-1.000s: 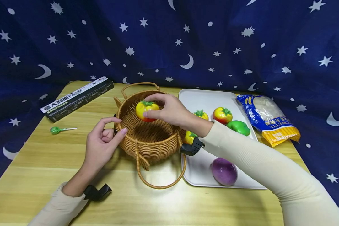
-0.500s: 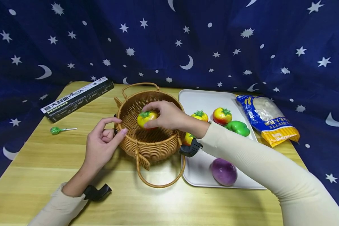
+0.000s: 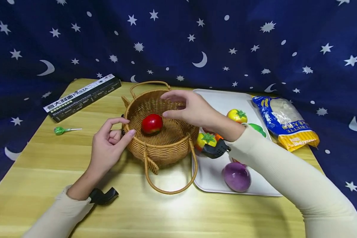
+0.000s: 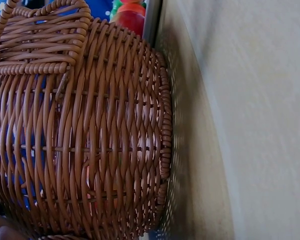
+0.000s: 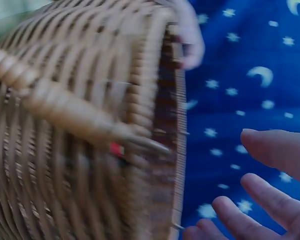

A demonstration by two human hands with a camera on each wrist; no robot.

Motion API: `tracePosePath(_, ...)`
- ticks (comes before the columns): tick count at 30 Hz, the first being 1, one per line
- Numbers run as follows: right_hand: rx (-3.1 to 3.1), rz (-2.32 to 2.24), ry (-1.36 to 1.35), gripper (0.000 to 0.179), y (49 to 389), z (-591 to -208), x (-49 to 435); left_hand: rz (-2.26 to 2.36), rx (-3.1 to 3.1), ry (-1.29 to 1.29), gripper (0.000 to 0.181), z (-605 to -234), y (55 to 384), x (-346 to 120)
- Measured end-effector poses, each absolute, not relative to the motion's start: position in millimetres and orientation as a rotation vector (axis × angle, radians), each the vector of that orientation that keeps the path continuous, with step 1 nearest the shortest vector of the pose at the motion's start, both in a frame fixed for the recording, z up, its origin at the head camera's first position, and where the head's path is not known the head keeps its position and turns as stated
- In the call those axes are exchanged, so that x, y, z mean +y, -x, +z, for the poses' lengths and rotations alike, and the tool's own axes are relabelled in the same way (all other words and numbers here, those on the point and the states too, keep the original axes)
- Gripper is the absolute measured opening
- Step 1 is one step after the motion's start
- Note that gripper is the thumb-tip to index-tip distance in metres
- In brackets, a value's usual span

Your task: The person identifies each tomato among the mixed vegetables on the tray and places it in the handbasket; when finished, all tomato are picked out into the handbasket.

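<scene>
The right hand (image 3: pixel 196 107), above the basket (image 3: pixel 159 155), has its grip spread wide, thumb well apart from the fingers, and holds nothing; the right wrist view shows its fingertips clear of the basket's rim. The left hand (image 3: pixel 108 142) pinches the basket's left rim between thumb and forefinger, its other fingers curled in. The red fruit (image 3: pixel 152 124) lies inside the basket, left of its middle, untouched by either grip. Right of the basket stands a white tray (image 3: pixel 208 181) with yellow-red fruit (image 3: pixel 206 140) just beside the basket and a purple vegetable (image 3: pixel 237 177) farther off. Left of the basket, a lollipop (image 3: pixel 59 130) lies on the surface (image 3: pixel 172 215).
</scene>
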State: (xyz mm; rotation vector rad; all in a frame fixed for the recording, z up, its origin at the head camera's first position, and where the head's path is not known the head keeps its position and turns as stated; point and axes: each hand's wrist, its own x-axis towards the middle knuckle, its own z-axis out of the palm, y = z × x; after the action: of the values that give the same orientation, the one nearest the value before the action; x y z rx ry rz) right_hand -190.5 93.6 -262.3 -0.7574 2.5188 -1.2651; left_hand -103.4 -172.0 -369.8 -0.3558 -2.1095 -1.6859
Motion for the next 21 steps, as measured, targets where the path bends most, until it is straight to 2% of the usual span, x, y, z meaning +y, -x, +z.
tracePosePath(7, 2.490, -1.516, 0.688, 0.049, 166.9, -221.2, 147.5, -1.690, -2.097, 0.357, 0.035, -369.6, 104.1, -167.4)
tracePosePath(13, 2.698, -1.516, 0.556, 0.051, 135.7, -188.0, 201.0, -1.696, -2.095, 0.358, 0.035, -372.6, 103.3, -165.1)
tracePosePath(17, 2.800, -1.501, 0.462, 0.054, 116.3, -184.7, 237.8, -1.687, -2.102, 0.351, 0.035, -372.1, 103.6, -165.5)
tracePosePath(21, 2.799, -1.602, 0.344, 0.057, 102.9, -200.7, 269.7, -1.685, -2.097, 0.350, 0.036, -370.8, 103.4, -165.6)
